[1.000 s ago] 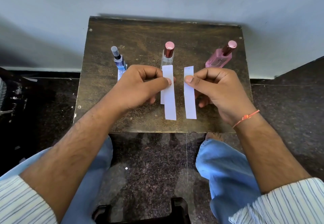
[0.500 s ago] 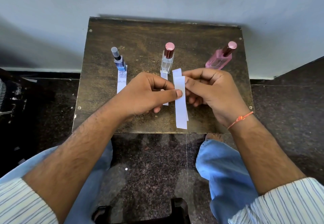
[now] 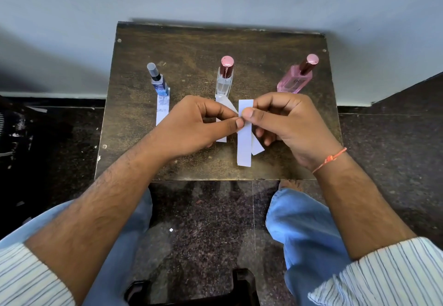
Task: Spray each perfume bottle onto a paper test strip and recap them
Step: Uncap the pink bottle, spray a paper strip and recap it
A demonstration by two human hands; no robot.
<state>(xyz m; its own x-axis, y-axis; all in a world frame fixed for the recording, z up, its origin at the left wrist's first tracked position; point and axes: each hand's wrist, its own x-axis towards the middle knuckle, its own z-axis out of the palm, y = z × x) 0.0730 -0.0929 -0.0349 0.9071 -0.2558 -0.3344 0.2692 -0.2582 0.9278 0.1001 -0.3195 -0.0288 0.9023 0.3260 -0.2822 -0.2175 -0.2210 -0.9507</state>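
Both hands pinch paper strips above the surface (image 3: 134, 71): the right hand (image 3: 287, 123) holds an upright strip (image 3: 245, 142), long axis toward the wall; the left hand (image 3: 191, 126) nips it too. The capped pink bottle (image 3: 296, 80) stands just beyond the right hand, nearest.

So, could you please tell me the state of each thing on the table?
Blue bottle: capped, upright.
Clear bottle: capped, upright.
Pink bottle: capped, upright.
Strip by blue bottle: flat.
Held strips: pinched by left hand and right hand.
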